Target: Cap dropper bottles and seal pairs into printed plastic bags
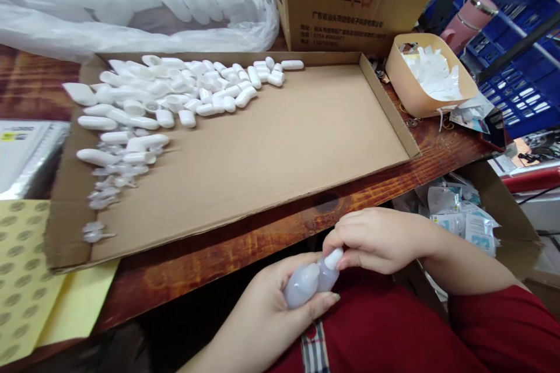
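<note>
My left hand (280, 297) is wrapped round two small translucent plastic bottles side by side. The nearer bottle (301, 287) has a clear nozzle at its top. On the other bottle (327, 277) sits a white cap (333, 259), which my right hand (371, 242) pinches between thumb and fingers. Both hands are in front of the table edge, above my lap. Beyond them lies a shallow cardboard tray (280, 140). Many white plastic caps (175, 90) are heaped along its back left, with small clear nozzle pieces (107, 189) at its left end.
A plastic bag (144, 0) of pale parts and a printed carton (350, 6) stand behind the tray. At the right are an orange bin (406, 81) with white scraps, a pink flask (470, 20) and a blue crate (516, 64). Yellow sticker sheets (26, 280) lie at left.
</note>
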The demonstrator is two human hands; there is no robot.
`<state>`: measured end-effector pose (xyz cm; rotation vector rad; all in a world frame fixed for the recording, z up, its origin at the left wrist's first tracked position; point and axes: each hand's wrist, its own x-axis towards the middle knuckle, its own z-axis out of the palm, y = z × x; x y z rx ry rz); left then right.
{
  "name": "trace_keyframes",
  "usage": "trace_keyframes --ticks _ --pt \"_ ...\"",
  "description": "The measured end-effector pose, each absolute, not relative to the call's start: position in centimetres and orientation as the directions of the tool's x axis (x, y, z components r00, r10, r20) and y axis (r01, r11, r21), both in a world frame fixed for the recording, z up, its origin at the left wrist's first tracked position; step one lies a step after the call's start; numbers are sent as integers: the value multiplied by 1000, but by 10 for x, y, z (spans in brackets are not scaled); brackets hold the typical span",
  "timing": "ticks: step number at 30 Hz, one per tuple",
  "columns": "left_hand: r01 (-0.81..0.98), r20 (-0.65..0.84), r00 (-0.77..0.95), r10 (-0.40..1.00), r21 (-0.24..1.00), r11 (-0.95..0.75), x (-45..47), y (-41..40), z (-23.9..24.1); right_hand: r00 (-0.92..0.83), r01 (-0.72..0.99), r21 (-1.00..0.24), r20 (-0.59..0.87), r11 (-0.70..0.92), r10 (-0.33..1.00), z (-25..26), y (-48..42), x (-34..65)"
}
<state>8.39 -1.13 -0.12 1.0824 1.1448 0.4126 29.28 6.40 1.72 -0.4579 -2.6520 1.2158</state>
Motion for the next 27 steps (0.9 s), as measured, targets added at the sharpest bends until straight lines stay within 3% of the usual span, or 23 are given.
trace_keyframes --ticks 3,5,7,9,11,17,23,27 --pt "116 -502 422 755 856 505 77 -9 0 -946 202 -832 -29 517 323 33 82 281" --pt "-31 -486 438 756 833 553 70 -5 -1 -915 249 -829 -31 502 402 45 108 270" --pt "-199 -473 433 767 780 593 64 -3 -4 -783 431 -705 18 563 622 54 145 254" --pt "-315 -479 403 780 728 609 60 -2 -7 -615 670 -440 123 598 779 58 190 234" --pt "-379 -491 380 784 690 616 59 -3 -8 -542 779 -275 159 564 825 58 232 214" --pt "-487 -467 340 816 655 578 61 -3 -7 -532 837 -81 114 542 839 45 288 177" --pt "-471 -468 391 793 638 609 59 -1 -7 -496 857 -82 141 509 857 36 269 182" --pt "-482 -472 414 778 612 627 60 1 -7 -644 686 -355 110 635 757 55 224 201"
